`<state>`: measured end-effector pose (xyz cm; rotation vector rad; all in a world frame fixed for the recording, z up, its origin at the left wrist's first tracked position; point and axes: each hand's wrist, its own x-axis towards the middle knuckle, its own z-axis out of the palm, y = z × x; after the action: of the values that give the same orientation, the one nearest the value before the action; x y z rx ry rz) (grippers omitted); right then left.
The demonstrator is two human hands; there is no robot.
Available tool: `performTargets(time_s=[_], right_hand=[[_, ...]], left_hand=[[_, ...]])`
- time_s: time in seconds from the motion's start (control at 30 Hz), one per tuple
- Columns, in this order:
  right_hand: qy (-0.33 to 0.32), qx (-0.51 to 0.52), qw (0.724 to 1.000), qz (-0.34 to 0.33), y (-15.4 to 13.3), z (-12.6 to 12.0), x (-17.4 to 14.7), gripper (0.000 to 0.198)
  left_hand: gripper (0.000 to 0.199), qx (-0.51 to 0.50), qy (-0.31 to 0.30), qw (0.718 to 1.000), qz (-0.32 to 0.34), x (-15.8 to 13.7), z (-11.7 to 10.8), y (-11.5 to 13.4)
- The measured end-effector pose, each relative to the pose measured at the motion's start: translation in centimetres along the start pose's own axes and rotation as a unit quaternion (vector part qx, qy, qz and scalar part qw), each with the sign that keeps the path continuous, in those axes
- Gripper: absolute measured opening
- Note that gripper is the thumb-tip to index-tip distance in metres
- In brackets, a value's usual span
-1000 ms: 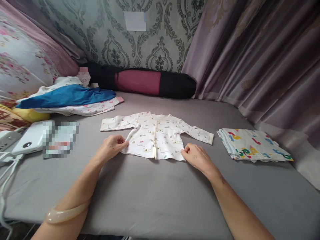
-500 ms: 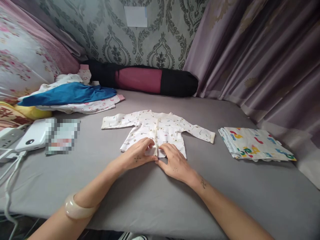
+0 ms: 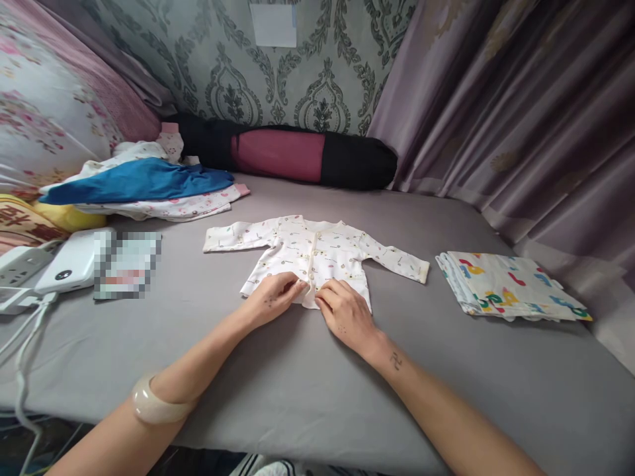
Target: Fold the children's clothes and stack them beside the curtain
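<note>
Head view: a small printed shirt (image 3: 290,254) lies flat on the grey-covered surface (image 3: 292,390), collar away from the person, sleeves spread out to either side, hem towards the body. Both hands meet at the low end of its button placket (image 3: 313,254). The left hand (image 3: 272,296) has thumb and fingers together at the placket's edge, apparently pinching it; the right hand (image 3: 350,317) rests just across from it, fingers bent onto the cloth, and I cannot tell whether it grips.

The likeliest trouble is a skewed front: the fabric looks thin, so a harder pull from one side would set the two edges out of line or bunch them. Nothing weighs down the collar or sleeves, so a tug towards the body could drag the whole shirt and crease it. The fingers also cover the lowest part of the placket, which makes a misaligned fastening easy to miss. The folded printed cloth (image 3: 516,283) lies well apart on the right, unlikely to interfere.
</note>
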<state>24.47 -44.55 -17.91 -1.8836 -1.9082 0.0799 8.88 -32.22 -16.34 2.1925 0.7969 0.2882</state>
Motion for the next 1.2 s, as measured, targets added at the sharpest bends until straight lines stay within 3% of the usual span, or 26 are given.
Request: performTargets(time_s=[0.13,0.3,0.43,0.57,0.7,0.77,0.9,0.97,1.03,1.1,1.17,1.2], right_hand=[[0.021,0.039,0.999,-0.001,-0.5,0.0,-0.3,0.008],[-0.020,0.090,0.996,0.015,-0.2,-0.1,-0.2,0.013],[-0.028,0.053,0.998,0.007,0.0,-0.2,0.1,0.008],[-0.017,0.015,0.999,-0.027,-0.2,0.1,0.0,0.020],[0.017,0.134,0.990,0.039,0.2,0.5,0.4,0.018],[0.040,0.258,0.958,0.121,0.8,0.5,0.8,0.014],[0.044,0.492,0.816,0.301,1.9,-0.2,1.5,0.032],[0.041,0.546,0.766,0.337,2.0,-0.6,1.6,0.040],[0.045,0.541,0.777,0.318,1.8,-0.9,1.5,0.039],[0.018,0.496,0.833,0.244,1.2,-1.1,1.3,0.032],[-0.044,0.438,0.887,0.140,0.7,-1.3,1.0,0.024],[-0.076,0.415,0.901,0.100,0.5,-1.5,0.9,0.022]], left_hand=[[0.043,-0.060,-0.006,0.998,-0.015,0.1,0.0,0.0],[0.048,-0.092,-0.026,0.995,-0.019,0.2,0.2,-0.6],[0.050,-0.108,-0.031,0.994,-0.020,0.2,0.3,-0.9],[0.050,-0.127,-0.037,0.991,-0.030,0.2,0.3,-0.7],[0.051,-0.118,-0.034,0.992,-0.035,0.2,0.2,-0.6],[0.052,-0.113,-0.039,0.992,-0.034,0.2,0.2,-0.7],[0.054,-0.088,-0.051,0.995,-0.006,0.2,0.1,-0.9],[0.052,-0.064,-0.060,0.996,0.031,0.0,0.0,-0.7],[0.044,-0.040,-0.082,0.993,0.077,-0.3,-0.2,-0.5],[0.033,-0.022,-0.097,0.990,0.101,-0.5,-0.4,-0.3],[0.026,-0.021,-0.084,0.994,0.071,-0.6,-0.5,-0.2],[0.024,-0.028,-0.072,0.996,0.044,-0.5,-0.6,-0.2]])
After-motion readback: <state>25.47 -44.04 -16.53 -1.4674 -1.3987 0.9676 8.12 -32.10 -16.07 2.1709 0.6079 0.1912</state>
